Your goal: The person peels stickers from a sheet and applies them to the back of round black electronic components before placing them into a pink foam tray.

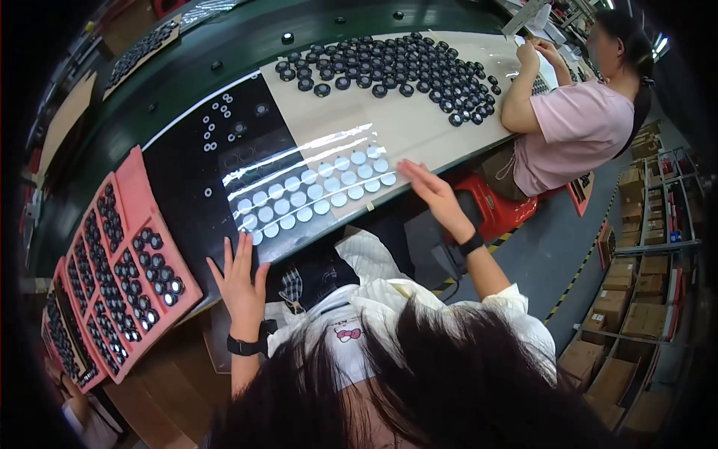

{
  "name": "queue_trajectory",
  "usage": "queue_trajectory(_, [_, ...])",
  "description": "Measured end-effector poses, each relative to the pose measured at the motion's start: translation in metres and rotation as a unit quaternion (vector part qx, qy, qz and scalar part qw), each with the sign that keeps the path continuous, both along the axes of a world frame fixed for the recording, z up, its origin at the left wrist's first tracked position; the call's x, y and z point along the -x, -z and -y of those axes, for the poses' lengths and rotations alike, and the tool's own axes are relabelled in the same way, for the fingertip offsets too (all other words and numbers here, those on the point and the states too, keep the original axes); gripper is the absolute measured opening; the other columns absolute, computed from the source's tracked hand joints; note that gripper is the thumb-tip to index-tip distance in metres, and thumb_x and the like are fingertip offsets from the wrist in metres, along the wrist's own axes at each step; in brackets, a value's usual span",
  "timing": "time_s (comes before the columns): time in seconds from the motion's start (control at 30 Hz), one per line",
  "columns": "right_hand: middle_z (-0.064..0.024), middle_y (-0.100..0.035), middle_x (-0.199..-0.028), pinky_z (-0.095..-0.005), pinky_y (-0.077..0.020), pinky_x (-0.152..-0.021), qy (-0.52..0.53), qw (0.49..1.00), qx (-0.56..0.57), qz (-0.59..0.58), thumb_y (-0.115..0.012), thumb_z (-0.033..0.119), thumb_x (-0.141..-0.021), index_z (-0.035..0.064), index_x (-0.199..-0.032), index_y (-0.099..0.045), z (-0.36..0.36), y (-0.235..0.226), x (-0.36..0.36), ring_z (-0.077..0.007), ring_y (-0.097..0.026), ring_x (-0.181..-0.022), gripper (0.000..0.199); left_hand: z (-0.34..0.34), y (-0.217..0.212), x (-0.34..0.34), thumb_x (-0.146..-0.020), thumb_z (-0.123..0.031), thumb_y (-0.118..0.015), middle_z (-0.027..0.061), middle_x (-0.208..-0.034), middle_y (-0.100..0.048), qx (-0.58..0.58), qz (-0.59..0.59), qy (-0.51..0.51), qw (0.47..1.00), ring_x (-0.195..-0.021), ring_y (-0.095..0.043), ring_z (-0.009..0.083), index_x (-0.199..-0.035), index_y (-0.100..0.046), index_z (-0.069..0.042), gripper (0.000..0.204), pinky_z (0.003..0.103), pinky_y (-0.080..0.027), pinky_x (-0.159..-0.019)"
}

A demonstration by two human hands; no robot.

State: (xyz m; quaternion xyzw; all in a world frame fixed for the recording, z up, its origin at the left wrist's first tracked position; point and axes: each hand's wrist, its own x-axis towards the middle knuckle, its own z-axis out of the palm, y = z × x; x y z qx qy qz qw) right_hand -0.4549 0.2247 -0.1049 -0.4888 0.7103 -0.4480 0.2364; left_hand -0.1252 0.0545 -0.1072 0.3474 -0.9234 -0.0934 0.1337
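At far left, pink trays [127, 179] lie on the bench, their rows filled with small black round parts [153, 266]; they sit left of both hands and neither hand touches them.

The left hand [241, 280] lies flat at the near edge of the black mat [179, 165], fingers spread, palm down, gripping nothing; its fingertips point far, toward the near left end of the clear sheet [314, 191].

The sheet lies between the two hands; it carries rows of white discs [310, 196] and glares under the light; its long axis runs from near left to far right, across the seam where the black mat meets the beige board [419, 135]; the left end rests on the mat just beyond the left fingertips, touching or nearly so, contact cannot be confirmed.

The right hand [432, 193] is open, fingers together and extended, holding nothing; it sits at the sheet's far right end, just beside the last discs; whether it presses the sheet cannot be told; it appears slightly blurred.

Each hand thus stands at one end of the sheet; neither is clearly nearer.

Further right and far, a heap of black round parts [396, 63] covers the board; a seated person in a pink shirt [580, 131] works there with both hands raised, well apart from the sheet.
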Motion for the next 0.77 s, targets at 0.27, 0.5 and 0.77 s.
queue_trajectory(0.27, [-0.0147,-0.028,-0.14,-0.0348,-0.0161,-0.106,-0.009,0.98,0.092,0.178,-0.051,0.017,-0.086,0.005,-0.138,-0.018,0.04,-0.027,-0.011,-0.0224,-0.026,-0.13,0.062,0.038,0.01,0.028,-0.083,0.003,-0.052,0.0146,-0.12,-0.049,-0.385,-0.466,-0.082,0.792,-0.107,-0.05,0.0174,-0.13,-0.032,0.0,0.051,0.029,-0.041,-0.089])
queue_trajectory(0.5, [-0.0159,-0.014,-0.144,-0.0388,-0.0195,-0.105,-0.182,0.935,0.295,0.082,-0.06,0.024,-0.079,0.0052,-0.139,-0.017,0.075,-0.118,-0.014,-0.0256,-0.021,-0.132,0.076,0.041,-0.101,0.01,-0.081,0.008,-0.05,0.0143,-0.112,-0.051,-0.227,-0.539,-0.168,0.793,-0.076,-0.057,0.013,-0.127,-0.032,0.0,0.051,0.021,-0.046,-0.064])
queue_trajectory(0.77, [-0.0101,-0.004,-0.147,-0.0441,-0.0143,-0.106,-0.121,0.969,0.106,-0.188,-0.067,0.031,-0.073,0.0198,-0.139,-0.02,0.149,-0.071,0.073,-0.0299,-0.01,-0.134,0.082,0.124,-0.019,-0.037,-0.082,0.004,-0.049,0.0149,-0.135,-0.033,-0.379,-0.325,-0.163,0.851,-0.104,-0.049,0.0216,-0.139,-0.014,-0.015,0.07,0.017,-0.045,-0.071])
